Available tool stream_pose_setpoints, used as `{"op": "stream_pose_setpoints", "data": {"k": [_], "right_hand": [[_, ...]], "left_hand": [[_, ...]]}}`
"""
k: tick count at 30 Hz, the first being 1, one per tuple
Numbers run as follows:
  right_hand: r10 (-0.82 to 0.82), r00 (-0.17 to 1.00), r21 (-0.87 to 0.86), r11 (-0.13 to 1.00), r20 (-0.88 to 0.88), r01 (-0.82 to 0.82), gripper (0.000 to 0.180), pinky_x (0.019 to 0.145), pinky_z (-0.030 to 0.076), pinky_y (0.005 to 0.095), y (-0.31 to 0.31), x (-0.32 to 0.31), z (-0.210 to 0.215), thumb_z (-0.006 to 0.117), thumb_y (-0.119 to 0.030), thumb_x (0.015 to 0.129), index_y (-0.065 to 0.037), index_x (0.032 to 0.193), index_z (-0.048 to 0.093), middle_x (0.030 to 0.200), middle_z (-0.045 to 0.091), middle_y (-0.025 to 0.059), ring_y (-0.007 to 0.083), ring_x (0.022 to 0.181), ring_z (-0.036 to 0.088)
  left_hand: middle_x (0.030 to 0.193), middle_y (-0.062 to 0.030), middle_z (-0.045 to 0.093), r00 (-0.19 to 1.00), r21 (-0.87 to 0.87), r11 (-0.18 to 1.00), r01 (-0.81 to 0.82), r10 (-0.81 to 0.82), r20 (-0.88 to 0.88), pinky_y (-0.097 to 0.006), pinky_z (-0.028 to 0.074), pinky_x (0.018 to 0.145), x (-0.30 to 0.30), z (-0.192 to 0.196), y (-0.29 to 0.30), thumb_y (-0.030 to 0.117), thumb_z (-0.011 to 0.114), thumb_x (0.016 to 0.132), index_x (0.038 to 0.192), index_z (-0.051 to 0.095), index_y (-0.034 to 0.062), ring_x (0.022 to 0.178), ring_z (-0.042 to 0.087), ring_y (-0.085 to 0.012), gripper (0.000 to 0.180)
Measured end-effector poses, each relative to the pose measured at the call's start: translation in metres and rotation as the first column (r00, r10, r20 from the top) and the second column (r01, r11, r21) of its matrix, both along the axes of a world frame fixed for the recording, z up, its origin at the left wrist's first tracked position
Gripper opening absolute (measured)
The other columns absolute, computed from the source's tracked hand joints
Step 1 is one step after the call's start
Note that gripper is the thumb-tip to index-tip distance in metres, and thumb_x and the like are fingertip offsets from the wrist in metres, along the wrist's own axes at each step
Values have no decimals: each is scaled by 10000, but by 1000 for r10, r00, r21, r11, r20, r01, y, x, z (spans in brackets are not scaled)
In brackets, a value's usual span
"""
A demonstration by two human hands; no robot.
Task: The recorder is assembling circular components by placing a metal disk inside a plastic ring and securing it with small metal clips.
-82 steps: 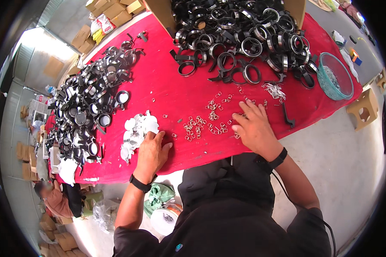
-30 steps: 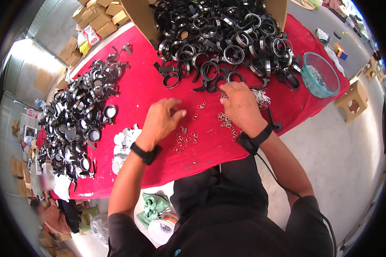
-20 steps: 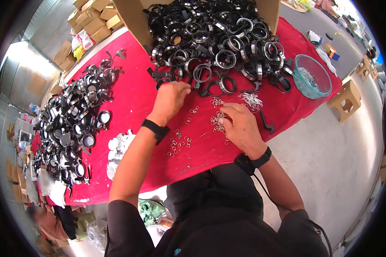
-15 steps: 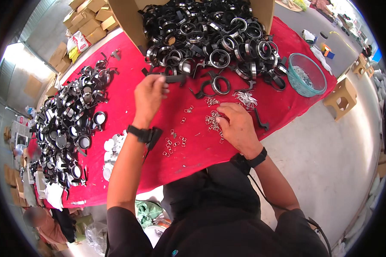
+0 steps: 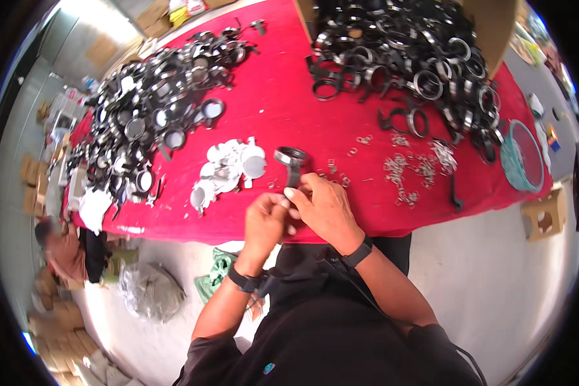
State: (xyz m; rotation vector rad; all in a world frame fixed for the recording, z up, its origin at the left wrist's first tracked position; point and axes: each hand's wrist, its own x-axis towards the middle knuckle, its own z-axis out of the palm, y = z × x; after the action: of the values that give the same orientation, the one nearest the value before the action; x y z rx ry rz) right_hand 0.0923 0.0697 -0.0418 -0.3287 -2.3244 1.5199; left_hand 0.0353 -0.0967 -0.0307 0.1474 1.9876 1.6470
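In front of me at the table's near edge, a black ring bracket [image 5: 290, 156] with a metal band stands up from my fingers on its dark stem. My right hand [image 5: 329, 211] pinches the stem between thumb and fingers. My left hand [image 5: 266, 224] is closed at the stem's lower end, its fingertips touching the right thumb; any small piece between them is hidden. White and grey discs [image 5: 225, 168] lie in a heap left of the bracket. To the right lie small metal clips [image 5: 395, 168] and a pile of slim silvery pieces [image 5: 444, 156].
A carton [image 5: 495, 29] spills black rings [image 5: 392, 55] at the back right. Another heap of disc-fitted rings [image 5: 135, 125] covers the table's left. A teal basket [image 5: 521, 157] sits at the right edge of the red cloth [image 5: 270, 96]. A person [image 5: 71, 254] is at the far left.
My view has swung left. The left hand has brought the black bracket from beside the carton to the near edge, and my right hand has left the clips and joined it there.
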Motion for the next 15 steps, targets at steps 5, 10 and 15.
{"op": "stream_pose_setpoints", "data": {"k": [5, 10, 15], "right_hand": [[-36, 987, 113, 993, 159, 18, 384, 788, 581, 609, -27, -8, -4, 814, -305, 1010, 33, 979, 635, 864, 747, 289, 522, 852, 756], [-110, 983, 220, 973, 150, 75, 337, 763, 586, 604, -31, -9, -4, 811, -254, 1011, 19, 956, 621, 857, 744, 278, 518, 823, 748], [-113, 991, 315, 945, 70, 86, 316, 741, 595, 583, -31, 0, -4, 832, -234, 1002, 7, 968, 630, 863, 740, 258, 495, 810, 751]], "left_hand": [[841, -128, 779, 984, -168, 984, 51, -78, -159, -392, 591, 624, 16, -4, -10, 135, 684, 1138, 1134, 749, -5, 671, 750, -219, 154], [964, -196, 777, 592, -449, 883, -138, -290, -752, -521, 611, 773, -19, 9, -36, 154, 803, 1002, 1154, 816, 53, 864, 760, -439, 183], [1137, -148, 742, 394, -548, 806, -224, -439, -807, -502, 594, 886, -91, 20, -41, 121, 856, 916, 1185, 804, 46, 1043, 703, -383, 283]]}}
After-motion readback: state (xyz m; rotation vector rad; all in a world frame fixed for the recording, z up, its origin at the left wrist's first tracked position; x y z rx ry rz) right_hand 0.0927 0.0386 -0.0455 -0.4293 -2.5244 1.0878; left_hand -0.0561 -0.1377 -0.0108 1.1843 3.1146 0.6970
